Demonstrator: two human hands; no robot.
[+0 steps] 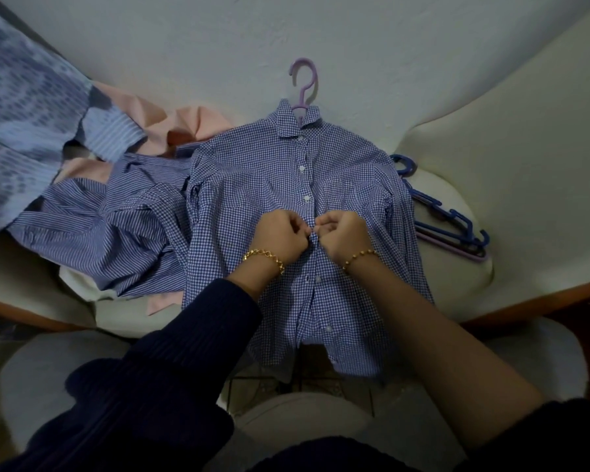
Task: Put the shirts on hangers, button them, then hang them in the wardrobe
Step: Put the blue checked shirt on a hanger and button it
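Shirts lie in a heap well to the left of the fingers: a pale blue patterned shirt [21,107] at the far edge, a pink shirt [143,114] crumpled beside it, and a blue striped shirt [109,216] spread nearer, its edge touching the next garment. That one, a blue checked shirt [249,172], lies flat and face up on the white bed [491,131], collar away from the person, hem hanging over the near edge. A lilac hanger [305,83] sits inside it, its hook sticking out past the collar.

Both hands meet at the middle of the shirt front. The left hand [280,235], with a gold bracelet [264,258] and a dark sleeve [171,369], curls its fingers [298,229] and pinches the placket. The right hand [344,233] pinches the opposite edge, knuckles almost touching the left. Three white buttons beyond the fingers are fastened; two more show on the near side.

Right of the fingers, well apart, spare hangers [457,226], blue and lilac, lie stacked on the bed.
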